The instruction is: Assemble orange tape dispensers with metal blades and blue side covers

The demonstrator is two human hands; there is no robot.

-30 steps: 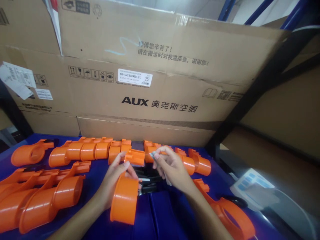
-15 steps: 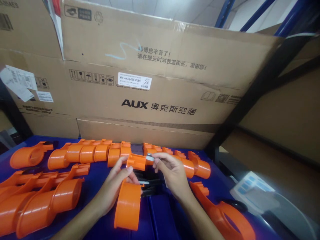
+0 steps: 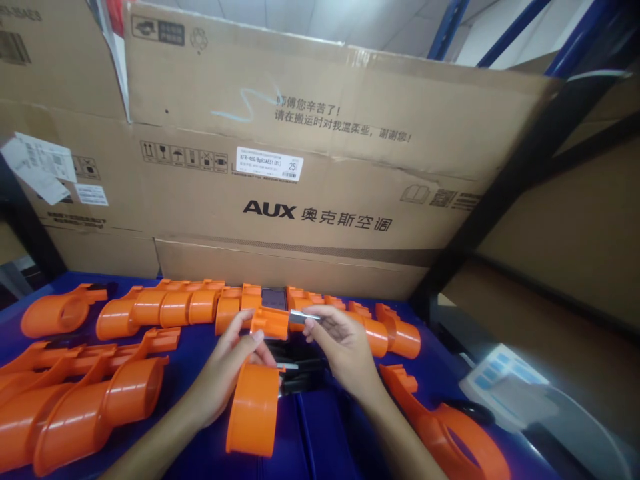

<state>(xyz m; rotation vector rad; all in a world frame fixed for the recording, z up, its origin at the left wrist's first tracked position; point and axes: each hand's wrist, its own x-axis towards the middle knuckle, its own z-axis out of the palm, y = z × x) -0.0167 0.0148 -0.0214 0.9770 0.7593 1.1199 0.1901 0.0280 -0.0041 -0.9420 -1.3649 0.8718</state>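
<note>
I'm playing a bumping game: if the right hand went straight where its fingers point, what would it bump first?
Probably the orange piece in the left hand. The silver strip in the right hand points at its end, though I can't tell whether they touch.

Blue surface (image 3: 193,350), bearing orange ring-shaped fittings (image 3: 133,387) left of the left grip (image 3: 233,363), beyond both grips, and right of the right grip (image 3: 345,343); black objects (image 3: 305,375) between.
</note>
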